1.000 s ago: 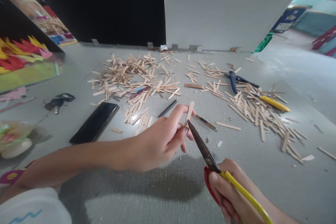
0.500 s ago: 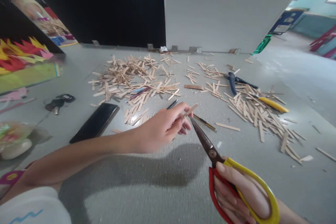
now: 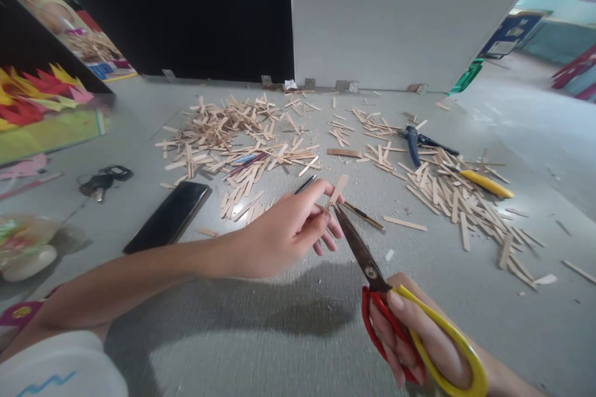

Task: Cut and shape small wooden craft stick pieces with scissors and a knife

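My left hand (image 3: 284, 232) pinches a short wooden stick (image 3: 338, 190) between thumb and fingers, holding it tilted above the grey floor. My right hand (image 3: 419, 341) grips red and yellow scissors (image 3: 372, 273) by the handles. The closed blades point up and left, and their tip touches the lower end of the stick. A thin dark pen (image 3: 305, 185) lies just behind my left hand.
Heaps of wooden sticks (image 3: 233, 136) spread over the floor, with more at the right (image 3: 456, 195). A black phone (image 3: 170, 216), keys (image 3: 105, 178), blue pliers (image 3: 414, 142) and a yellow-handled tool (image 3: 487, 183) lie around. A white board (image 3: 400, 18) stands behind.
The stick turned from upright to flat and back to tilted. My left hand shifted slightly. The scissors dipped right, then came back with the blade tip at the stick.
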Demonstrator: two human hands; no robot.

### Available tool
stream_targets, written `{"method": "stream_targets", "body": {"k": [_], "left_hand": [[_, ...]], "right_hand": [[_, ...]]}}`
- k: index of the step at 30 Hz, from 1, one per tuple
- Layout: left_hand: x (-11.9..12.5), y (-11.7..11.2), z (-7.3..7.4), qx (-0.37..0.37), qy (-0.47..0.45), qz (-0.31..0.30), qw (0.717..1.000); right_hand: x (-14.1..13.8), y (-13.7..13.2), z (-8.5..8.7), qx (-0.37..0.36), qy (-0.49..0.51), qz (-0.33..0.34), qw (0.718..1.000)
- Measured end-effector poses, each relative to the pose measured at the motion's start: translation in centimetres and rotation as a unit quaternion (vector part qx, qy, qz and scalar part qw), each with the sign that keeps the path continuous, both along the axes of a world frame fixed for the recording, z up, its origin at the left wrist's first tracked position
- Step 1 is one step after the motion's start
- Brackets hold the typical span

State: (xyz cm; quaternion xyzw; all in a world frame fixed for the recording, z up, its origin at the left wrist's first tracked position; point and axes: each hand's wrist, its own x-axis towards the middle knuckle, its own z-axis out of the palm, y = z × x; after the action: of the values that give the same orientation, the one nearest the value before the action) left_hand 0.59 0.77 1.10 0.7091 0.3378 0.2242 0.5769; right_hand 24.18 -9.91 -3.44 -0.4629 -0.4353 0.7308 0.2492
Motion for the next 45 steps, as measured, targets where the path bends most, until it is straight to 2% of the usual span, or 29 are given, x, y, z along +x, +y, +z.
{"method": "stream_targets", "body": {"k": [18,22,30,45], "left_hand": [[-0.4,0.3,0.0,0.044,0.026,-0.007,0.999],[-0.5,0.4,0.1,0.073,0.043,-0.007,0.996],[-0.7,0.5,0.9,0.106,0.086,-0.011,0.991],[-0.9,0.8,1.0,0.190,0.127,-0.006,0.974]], "right_hand": [[0.4,0.1,-0.6,-0.004,0.001,0.012,1.000],[0.5,0.2,-0.6,0.006,0.000,0.015,1.000],[0.1,0.4,0.2,0.020,-0.065,0.029,0.997],[0.0,0.7,0.5,0.016,-0.068,0.036,0.997]]}}
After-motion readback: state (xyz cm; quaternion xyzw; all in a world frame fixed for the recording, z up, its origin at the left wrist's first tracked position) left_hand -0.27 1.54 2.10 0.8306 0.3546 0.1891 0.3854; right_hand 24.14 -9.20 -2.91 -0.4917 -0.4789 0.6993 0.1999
